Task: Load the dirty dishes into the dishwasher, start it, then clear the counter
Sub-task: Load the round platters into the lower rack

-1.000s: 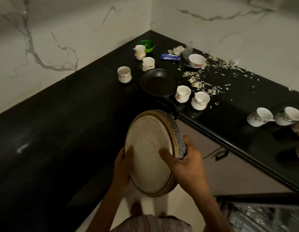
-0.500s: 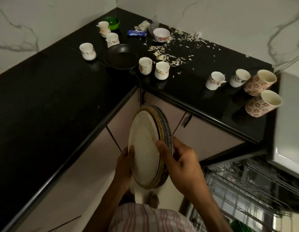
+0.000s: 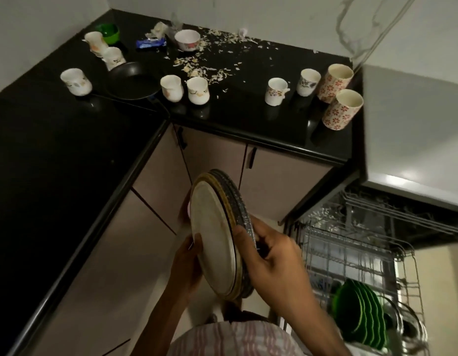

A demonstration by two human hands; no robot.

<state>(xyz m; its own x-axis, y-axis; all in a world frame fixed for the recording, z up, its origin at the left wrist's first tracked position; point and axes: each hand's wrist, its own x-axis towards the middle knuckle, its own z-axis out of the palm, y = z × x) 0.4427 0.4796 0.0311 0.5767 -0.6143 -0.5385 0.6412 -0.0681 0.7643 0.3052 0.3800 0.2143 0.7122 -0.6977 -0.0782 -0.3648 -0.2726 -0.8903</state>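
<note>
A stack of round plates (image 3: 217, 237), cream one facing the person, is held on edge in front of the brown cabinet doors (image 3: 271, 181). The right hand (image 3: 276, 263) grips its patterned side, thumb curled over the rim; the left hand (image 3: 186, 268) cups the other edge. Beside it, right, an open dishwasher rack (image 3: 351, 258) holds green plates (image 3: 358, 312) (upright). Cups dot the black counter (image 3: 55, 155).

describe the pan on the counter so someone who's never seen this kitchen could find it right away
Start at the inner corner of the black L-shaped counter, left of the scattered peelings. The pan sits there among small white cups. It is the only dark, wide, shallow item; everything around it is pale and tall.
</note>
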